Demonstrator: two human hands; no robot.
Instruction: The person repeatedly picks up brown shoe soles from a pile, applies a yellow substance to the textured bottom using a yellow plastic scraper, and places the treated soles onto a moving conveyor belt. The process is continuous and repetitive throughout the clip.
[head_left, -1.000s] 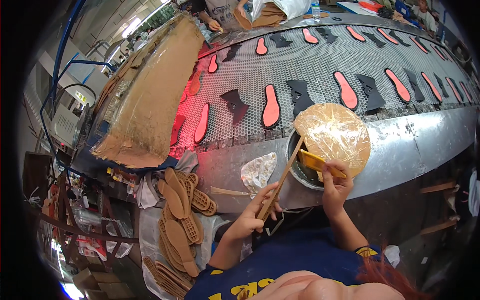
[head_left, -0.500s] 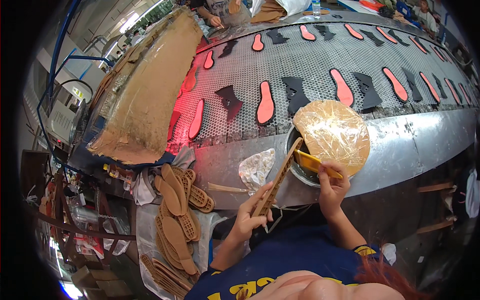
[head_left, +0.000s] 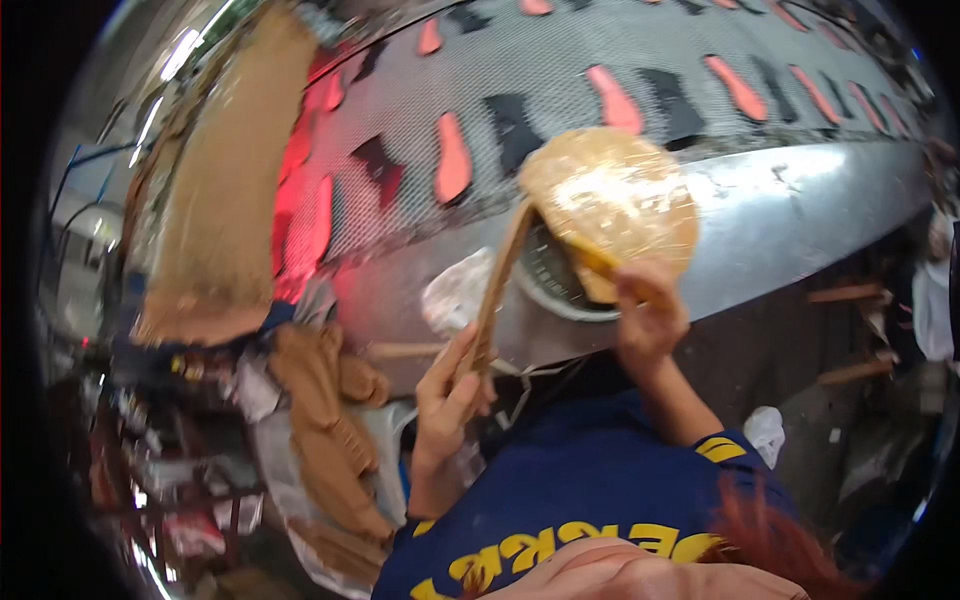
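Metal bench (head_left: 775, 215), left hand (head_left: 447, 392) gripping tan sole (head_left: 503, 268), right hand (head_left: 650, 312) gripping yellow tool (head_left: 594, 258), yellow-lettered blue shirt (head_left: 590, 460)

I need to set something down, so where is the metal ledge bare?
The metal ledge is barest right of the round wrapped cover, bordered by the mesh belt. A smaller patch lies between the grey cloth and crumpled white sheet. The pot is crowded by that cover, the right hand and a brown sole.
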